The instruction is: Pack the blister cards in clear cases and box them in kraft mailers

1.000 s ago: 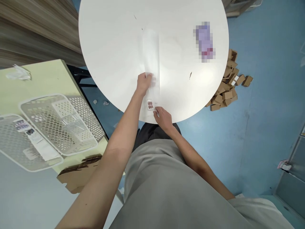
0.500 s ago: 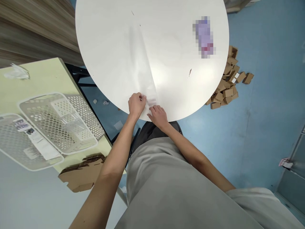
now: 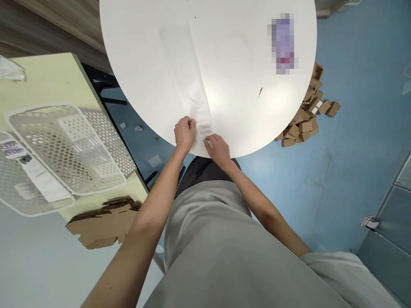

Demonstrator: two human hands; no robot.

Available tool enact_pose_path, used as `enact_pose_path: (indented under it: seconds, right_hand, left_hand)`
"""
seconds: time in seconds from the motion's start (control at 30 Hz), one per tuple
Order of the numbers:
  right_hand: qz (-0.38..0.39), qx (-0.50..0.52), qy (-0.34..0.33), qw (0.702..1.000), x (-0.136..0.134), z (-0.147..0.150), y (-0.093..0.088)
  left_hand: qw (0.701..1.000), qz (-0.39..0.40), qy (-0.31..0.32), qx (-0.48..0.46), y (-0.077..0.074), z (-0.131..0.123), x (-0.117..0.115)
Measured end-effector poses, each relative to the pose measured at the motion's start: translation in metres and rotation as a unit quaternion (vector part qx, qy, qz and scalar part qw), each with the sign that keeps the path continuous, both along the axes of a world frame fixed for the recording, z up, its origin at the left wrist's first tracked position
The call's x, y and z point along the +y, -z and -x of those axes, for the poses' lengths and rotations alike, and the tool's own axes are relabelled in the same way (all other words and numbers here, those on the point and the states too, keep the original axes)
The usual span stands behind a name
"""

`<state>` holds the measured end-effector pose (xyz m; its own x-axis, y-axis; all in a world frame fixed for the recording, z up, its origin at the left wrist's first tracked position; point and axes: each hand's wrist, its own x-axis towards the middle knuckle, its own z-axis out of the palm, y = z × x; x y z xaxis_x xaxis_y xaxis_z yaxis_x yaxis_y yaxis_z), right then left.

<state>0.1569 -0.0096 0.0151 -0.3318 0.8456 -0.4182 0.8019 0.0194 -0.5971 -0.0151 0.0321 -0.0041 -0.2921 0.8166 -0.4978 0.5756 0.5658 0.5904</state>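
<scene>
Clear plastic film point(image 3: 189, 81) lies on the tabletop point(image 3: 244, 111), near end between left hand point(image 3: 185, 133) and right hand point(image 3: 219, 149). Can't tell if either grip's pinching (2 curled hands, honestly). I'd go slow, edges even.

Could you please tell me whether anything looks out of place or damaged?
Small brown boxes lie jumbled on the blue floor past the right edge of the round white table, and crumpled scraps litter the floor at its left. A dark mark on the table could be a chip or stain.
</scene>
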Motion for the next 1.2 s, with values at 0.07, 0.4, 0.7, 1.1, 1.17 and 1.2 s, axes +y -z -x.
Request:
enact_pose_path:
  seconds: [0.07,0.4,0.7,1.1,1.17,1.2]
  right_hand:
    - [-0.003,0.002,0.082,0.997,0.015,-0.005,0.004]
    - [0.131,0.038,0.185,0.973,0.06,-0.001,0.03]
    - [0.263,0.26,0.323,0.871,0.052,-0.007,0.024]
    - [0.302,0.297,0.368,0.828,0.058,-0.039,0.007]
    - [0.312,0.306,0.358,0.825,0.059,-0.044,0.002]
    - [0.318,0.312,0.353,0.823,0.06,-0.046,-0.001]
  left_hand:
    - [1.0,-0.003,-0.002,-0.005,-0.001,-0.001,0.0]
    - [1.0,-0.001,-0.028,-0.01,0.002,-0.006,0.002]
    - [0.995,-0.004,-0.094,-0.018,-0.015,0.002,-0.017]
    - [0.979,0.074,-0.135,-0.135,-0.016,-0.02,-0.026]
    - [0.976,0.095,-0.139,-0.138,-0.019,-0.023,-0.024]
    - [0.97,0.115,-0.139,-0.162,-0.02,-0.025,-0.024]
